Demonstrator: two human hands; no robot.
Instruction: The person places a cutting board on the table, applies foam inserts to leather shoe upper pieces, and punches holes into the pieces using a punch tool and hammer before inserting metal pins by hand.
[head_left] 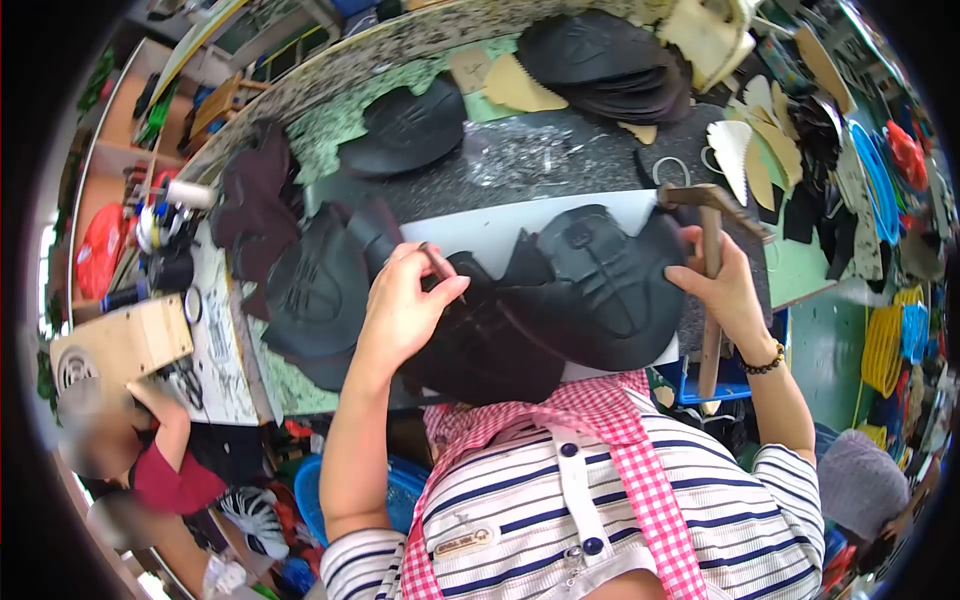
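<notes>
My left hand [405,305] is closed round a small dark metal punch [440,266], its tip pointing down over a black moulded piece [485,345]. Another black moulded piece [605,285] with a raised pattern lies on the white board [450,230]. At its right edge is my right hand [722,285], closed round the handle of a hammer [711,240]; the hammer head is at the top and the handle hangs down past the palm. Thumb and fingers also reach the edge of the black piece. More black pieces [310,280] lie left of my left hand.
Stacked black pieces [600,65], a single black piece [415,125] and clear plastic [525,152] lie at the back. Beige cut pieces [765,140] are at the right. A blue bin [720,386] stands below the table edge. Another person [175,450] is at the lower left.
</notes>
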